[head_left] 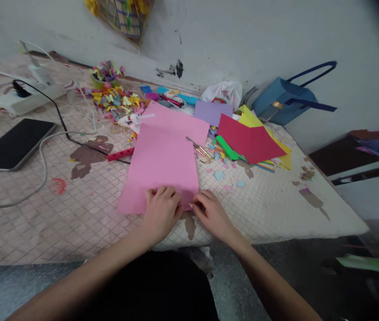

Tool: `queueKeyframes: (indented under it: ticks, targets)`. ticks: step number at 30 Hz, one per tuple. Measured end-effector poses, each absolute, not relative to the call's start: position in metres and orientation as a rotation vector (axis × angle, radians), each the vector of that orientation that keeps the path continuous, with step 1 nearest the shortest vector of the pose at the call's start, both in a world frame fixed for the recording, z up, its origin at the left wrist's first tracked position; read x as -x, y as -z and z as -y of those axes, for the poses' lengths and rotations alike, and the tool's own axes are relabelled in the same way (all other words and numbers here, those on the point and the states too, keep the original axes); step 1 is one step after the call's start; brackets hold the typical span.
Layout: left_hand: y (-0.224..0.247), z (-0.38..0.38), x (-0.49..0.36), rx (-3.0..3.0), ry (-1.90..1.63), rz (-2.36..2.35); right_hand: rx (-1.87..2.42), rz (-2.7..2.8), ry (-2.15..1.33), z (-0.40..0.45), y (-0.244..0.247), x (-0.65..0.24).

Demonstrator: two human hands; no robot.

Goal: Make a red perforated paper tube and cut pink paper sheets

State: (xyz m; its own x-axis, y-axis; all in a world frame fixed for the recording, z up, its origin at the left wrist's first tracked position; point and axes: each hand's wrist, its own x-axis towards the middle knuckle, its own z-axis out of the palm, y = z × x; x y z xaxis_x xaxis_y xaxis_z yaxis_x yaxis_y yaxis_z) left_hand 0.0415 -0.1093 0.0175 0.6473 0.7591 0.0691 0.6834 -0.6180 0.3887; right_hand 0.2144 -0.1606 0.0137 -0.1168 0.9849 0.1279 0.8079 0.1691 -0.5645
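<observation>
A pink paper sheet (pixel 164 165) lies flat before me, overlapping a second pink sheet (pixel 179 120) behind it. My left hand (pixel 163 207) rests on the near edge of the front sheet, its fingers curled against the paper. At the near right corner my right hand (pixel 211 211) pinches the edge of the same sheet between thumb and fingers. The corner between my hands looks slightly turned up. Scissors with gold handles (pixel 203 154) lie just right of the sheet, and a white glue gun (pixel 131 120) sits at its far left.
Red paper (pixel 246 138), yellow paper (pixel 285 151) and a purple sheet (pixel 213 112) lie at right. Shredded paper (pixel 119 100) piles up behind. A tablet (pixel 15 142), a power strip (pixel 30 96) and cables spread over the left. A blue bag (pixel 283 100) stands against the wall.
</observation>
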Motion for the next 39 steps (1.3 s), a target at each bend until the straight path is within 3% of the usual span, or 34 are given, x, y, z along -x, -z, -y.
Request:
queueKeyframes:
  ticks: [39]
  targets:
    - [-0.015, 0.111, -0.045, -2.525, -0.301, -1.155, 1.837, 1.881, -0.293, 0.180, 0.005, -0.231]
